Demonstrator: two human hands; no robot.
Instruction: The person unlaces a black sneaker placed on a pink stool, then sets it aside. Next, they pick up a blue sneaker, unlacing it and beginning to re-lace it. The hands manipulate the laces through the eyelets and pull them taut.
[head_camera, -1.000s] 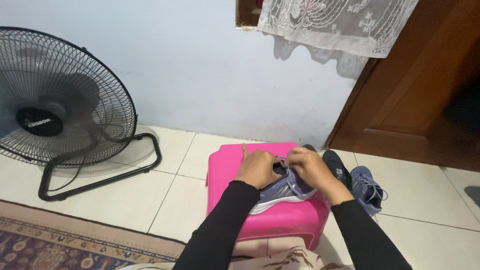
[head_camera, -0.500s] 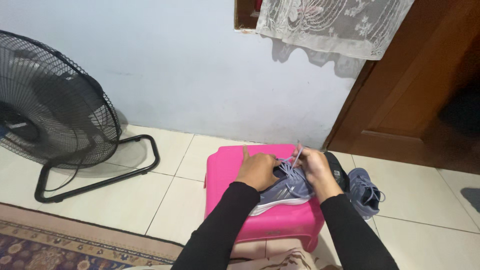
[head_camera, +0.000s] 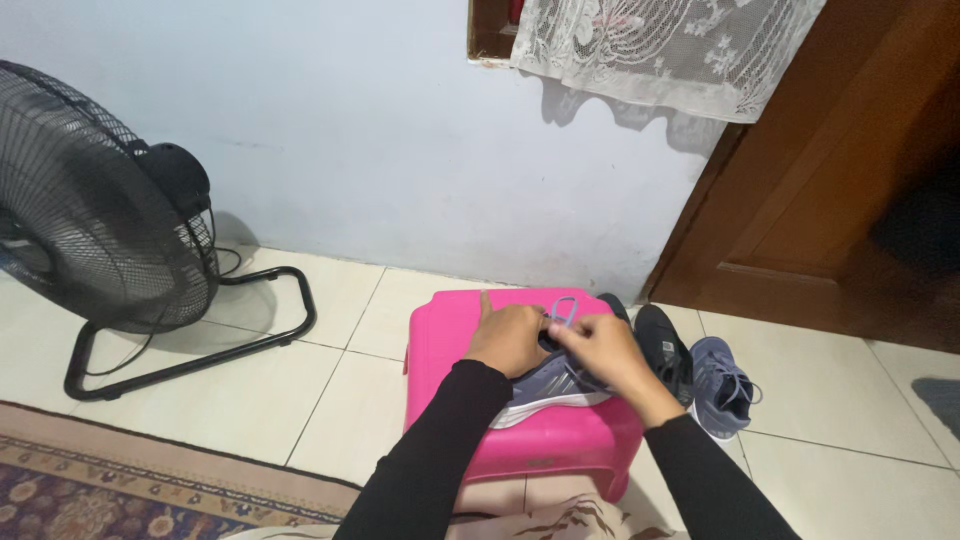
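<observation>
A grey-blue sneaker (head_camera: 552, 388) with a white sole lies on a bright pink plastic stool (head_camera: 450, 330). Both hands work at its top. My left hand (head_camera: 508, 338) rests on the shoe with the index finger pointing up. My right hand (head_camera: 608, 352) pinches the lavender shoelace (head_camera: 564, 310), which stands up in a small loop between the hands. Black sleeves cover both arms.
A second grey-blue sneaker (head_camera: 722, 384) and a black shoe (head_camera: 664, 348) lie on the tiles right of the stool. A black floor fan (head_camera: 90, 220) stands at the left. A patterned rug (head_camera: 120, 490) lies at the bottom left, a wooden door (head_camera: 850, 170) at the right.
The view has swung to the right, so the fan sits further left. The lace was pulled up and now forms a loop between my hands.
</observation>
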